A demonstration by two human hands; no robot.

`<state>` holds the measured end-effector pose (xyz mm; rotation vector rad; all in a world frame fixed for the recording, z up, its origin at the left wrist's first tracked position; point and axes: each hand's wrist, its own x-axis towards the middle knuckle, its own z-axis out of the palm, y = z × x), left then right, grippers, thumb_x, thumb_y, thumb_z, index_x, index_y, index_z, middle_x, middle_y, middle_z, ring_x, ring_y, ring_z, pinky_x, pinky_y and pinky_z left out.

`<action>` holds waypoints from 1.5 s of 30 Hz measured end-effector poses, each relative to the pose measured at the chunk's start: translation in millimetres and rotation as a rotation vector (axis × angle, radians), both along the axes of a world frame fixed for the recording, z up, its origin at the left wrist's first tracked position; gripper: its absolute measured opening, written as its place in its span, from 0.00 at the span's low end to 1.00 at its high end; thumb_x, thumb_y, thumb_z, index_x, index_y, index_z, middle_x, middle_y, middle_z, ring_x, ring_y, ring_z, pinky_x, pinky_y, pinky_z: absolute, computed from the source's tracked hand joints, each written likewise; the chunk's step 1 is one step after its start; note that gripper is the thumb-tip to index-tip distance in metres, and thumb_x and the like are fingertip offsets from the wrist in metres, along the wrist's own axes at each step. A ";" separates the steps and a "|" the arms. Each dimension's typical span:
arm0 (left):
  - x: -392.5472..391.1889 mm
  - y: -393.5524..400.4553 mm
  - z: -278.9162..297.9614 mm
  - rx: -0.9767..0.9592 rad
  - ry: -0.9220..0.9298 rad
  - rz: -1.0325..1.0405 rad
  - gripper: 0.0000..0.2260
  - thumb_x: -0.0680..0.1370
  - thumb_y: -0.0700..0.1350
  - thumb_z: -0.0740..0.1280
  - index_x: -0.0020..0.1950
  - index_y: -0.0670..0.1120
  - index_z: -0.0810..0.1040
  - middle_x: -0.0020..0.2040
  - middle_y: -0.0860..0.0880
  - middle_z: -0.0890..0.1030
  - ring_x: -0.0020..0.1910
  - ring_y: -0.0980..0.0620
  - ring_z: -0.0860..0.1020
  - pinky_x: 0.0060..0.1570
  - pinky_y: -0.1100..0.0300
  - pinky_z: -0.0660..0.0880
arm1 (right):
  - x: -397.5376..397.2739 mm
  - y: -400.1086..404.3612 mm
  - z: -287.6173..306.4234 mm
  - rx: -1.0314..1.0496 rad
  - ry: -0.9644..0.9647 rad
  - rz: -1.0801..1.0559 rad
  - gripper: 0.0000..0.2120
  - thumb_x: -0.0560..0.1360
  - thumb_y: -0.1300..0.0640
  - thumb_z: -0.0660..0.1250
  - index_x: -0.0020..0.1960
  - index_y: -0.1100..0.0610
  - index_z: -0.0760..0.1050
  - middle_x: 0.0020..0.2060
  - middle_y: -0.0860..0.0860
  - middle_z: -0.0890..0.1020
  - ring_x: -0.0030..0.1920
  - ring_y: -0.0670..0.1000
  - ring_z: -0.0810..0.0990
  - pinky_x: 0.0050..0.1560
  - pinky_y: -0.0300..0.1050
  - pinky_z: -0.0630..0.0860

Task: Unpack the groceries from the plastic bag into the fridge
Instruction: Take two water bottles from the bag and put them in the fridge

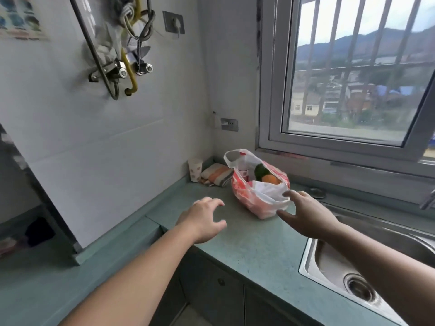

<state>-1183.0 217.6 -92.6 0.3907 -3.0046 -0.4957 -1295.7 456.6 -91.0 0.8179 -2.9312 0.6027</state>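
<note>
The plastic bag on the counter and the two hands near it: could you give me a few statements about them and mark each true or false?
1. The plastic bag sits on the green counter left of the sink. True.
2. The left hand holds an orange. False: it is empty, fingers spread over the counter.
3. A green fruit and an orange fruit show in the bag's open top. True.
4. The right hand is inside the sink. False: it reaches at the bag's near side.
5. A paper cup stands by the wall. True.
</note>
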 end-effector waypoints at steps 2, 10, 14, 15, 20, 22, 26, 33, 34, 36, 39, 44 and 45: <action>-28.4 -15.9 -6.7 0.013 0.003 -0.031 0.23 0.75 0.57 0.64 0.70 0.57 0.68 0.69 0.55 0.69 0.67 0.52 0.69 0.61 0.50 0.72 | -19.1 -15.0 -5.3 0.024 -0.009 -0.029 0.27 0.75 0.40 0.63 0.70 0.49 0.65 0.66 0.50 0.72 0.62 0.52 0.75 0.55 0.48 0.75; -141.7 -106.3 -36.4 0.118 0.025 -0.193 0.23 0.74 0.56 0.65 0.68 0.55 0.70 0.67 0.53 0.72 0.65 0.51 0.71 0.62 0.50 0.72 | -95.5 -94.2 -17.8 0.147 -0.013 -0.196 0.27 0.74 0.38 0.62 0.69 0.47 0.65 0.62 0.48 0.74 0.59 0.52 0.76 0.54 0.51 0.76; -191.8 -131.7 -39.7 0.129 0.017 -0.271 0.24 0.74 0.55 0.65 0.70 0.54 0.70 0.67 0.52 0.72 0.65 0.51 0.71 0.62 0.52 0.72 | -121.1 -120.3 -18.5 0.169 -0.018 -0.233 0.25 0.74 0.39 0.63 0.68 0.47 0.66 0.61 0.49 0.75 0.57 0.52 0.77 0.52 0.50 0.77; -202.6 -134.6 -40.9 0.132 0.012 -0.290 0.23 0.74 0.55 0.65 0.69 0.54 0.70 0.66 0.52 0.73 0.64 0.51 0.72 0.61 0.53 0.72 | -126.0 -124.0 -19.8 0.160 -0.027 -0.241 0.25 0.74 0.40 0.64 0.68 0.47 0.67 0.61 0.49 0.75 0.58 0.52 0.77 0.52 0.49 0.77; -254.9 -140.2 -47.9 0.136 -0.017 -0.335 0.20 0.74 0.54 0.66 0.65 0.55 0.72 0.61 0.53 0.75 0.60 0.51 0.74 0.58 0.52 0.74 | -164.7 -130.3 -28.7 0.117 -0.063 -0.282 0.23 0.76 0.43 0.64 0.68 0.49 0.68 0.62 0.51 0.76 0.58 0.52 0.77 0.52 0.46 0.75; -269.6 -139.2 -50.3 0.134 -0.028 -0.333 0.19 0.74 0.54 0.65 0.65 0.55 0.72 0.60 0.53 0.75 0.58 0.52 0.74 0.57 0.51 0.74 | -183.7 -131.4 -35.9 0.107 -0.066 -0.295 0.22 0.76 0.44 0.64 0.67 0.50 0.70 0.61 0.51 0.77 0.58 0.53 0.77 0.52 0.47 0.76; -296.0 -134.9 -55.5 0.127 -0.060 -0.311 0.19 0.74 0.53 0.65 0.65 0.56 0.73 0.61 0.53 0.75 0.58 0.53 0.74 0.58 0.51 0.75 | -223.7 -138.1 -57.1 -0.009 -0.051 -0.301 0.13 0.76 0.52 0.65 0.60 0.51 0.77 0.57 0.52 0.81 0.53 0.55 0.80 0.50 0.49 0.78; -340.0 -131.0 -78.8 0.173 -0.078 -0.297 0.22 0.75 0.51 0.64 0.69 0.52 0.71 0.66 0.52 0.74 0.60 0.53 0.75 0.59 0.53 0.75 | -264.9 -160.6 -104.2 -0.077 -0.070 -0.288 0.07 0.76 0.59 0.65 0.42 0.49 0.77 0.43 0.45 0.75 0.47 0.53 0.77 0.37 0.36 0.67; -349.2 -131.4 -82.0 0.188 -0.066 -0.293 0.22 0.75 0.51 0.64 0.69 0.52 0.71 0.66 0.51 0.74 0.62 0.52 0.75 0.60 0.53 0.75 | -269.3 -162.6 -108.4 -0.087 -0.073 -0.285 0.07 0.77 0.58 0.65 0.43 0.49 0.77 0.44 0.45 0.74 0.46 0.50 0.75 0.36 0.33 0.65; -369.4 -131.5 -87.5 0.210 -0.036 -0.289 0.23 0.76 0.50 0.65 0.71 0.50 0.69 0.68 0.50 0.73 0.63 0.51 0.74 0.59 0.56 0.73 | -276.7 -166.1 -113.4 -0.089 -0.094 -0.288 0.03 0.77 0.56 0.66 0.47 0.50 0.78 0.46 0.44 0.72 0.46 0.47 0.70 0.34 0.29 0.60; -400.7 -132.1 -95.8 0.259 0.029 -0.259 0.27 0.77 0.49 0.65 0.75 0.48 0.63 0.72 0.48 0.68 0.66 0.49 0.71 0.59 0.58 0.70 | -286.7 -171.6 -122.6 -0.062 -0.163 -0.293 0.05 0.78 0.52 0.65 0.44 0.48 0.76 0.41 0.44 0.74 0.41 0.44 0.73 0.32 0.30 0.60; -441.0 -137.8 -116.6 0.346 0.100 -0.195 0.36 0.77 0.51 0.65 0.79 0.47 0.50 0.78 0.47 0.56 0.77 0.48 0.56 0.71 0.53 0.61 | -304.1 -180.9 -145.2 0.043 -0.338 -0.327 0.12 0.73 0.49 0.70 0.36 0.45 0.69 0.35 0.42 0.74 0.35 0.42 0.74 0.32 0.33 0.68; -446.8 -138.9 -120.6 0.367 0.122 -0.196 0.37 0.76 0.51 0.66 0.79 0.47 0.50 0.78 0.47 0.56 0.77 0.48 0.57 0.71 0.53 0.61 | -307.9 -183.3 -150.7 0.058 -0.351 -0.340 0.11 0.72 0.48 0.70 0.36 0.45 0.69 0.35 0.43 0.75 0.36 0.43 0.75 0.33 0.34 0.70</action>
